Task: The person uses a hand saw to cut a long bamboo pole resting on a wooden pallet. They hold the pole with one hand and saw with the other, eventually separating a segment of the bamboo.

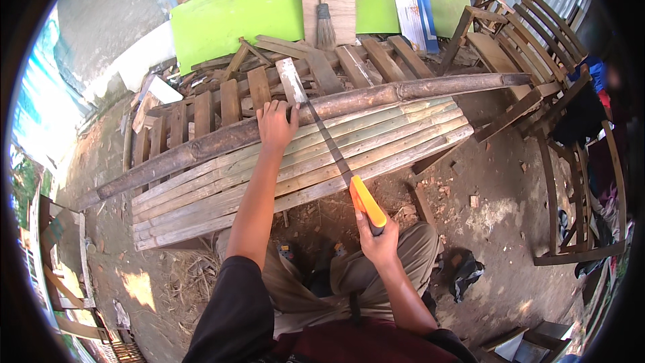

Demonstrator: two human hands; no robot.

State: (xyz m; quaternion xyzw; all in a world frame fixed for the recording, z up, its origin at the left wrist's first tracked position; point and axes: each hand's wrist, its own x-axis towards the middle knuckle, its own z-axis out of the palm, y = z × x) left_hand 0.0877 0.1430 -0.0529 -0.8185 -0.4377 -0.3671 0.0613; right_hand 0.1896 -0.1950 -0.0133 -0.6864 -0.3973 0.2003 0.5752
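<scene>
A long brown bamboo pole lies across the far side of a low bench of split bamboo slats. Over the pole's top curls my left hand, gripping it just left of a handsaw. My right hand is closed round the saw's orange and black handle, near my knees. The dark blade slants away over the slats, and its far part crosses the pole close to my left thumb. From this angle I cannot tell whether the teeth have cut into the pole.
Behind the pole stands a row of upright wooden boards with scrap wood around it. A broom leans on a plywood panel beside lime-green sheets. Wooden chair frames crowd the right. A black plastic bag lies on the dirt floor.
</scene>
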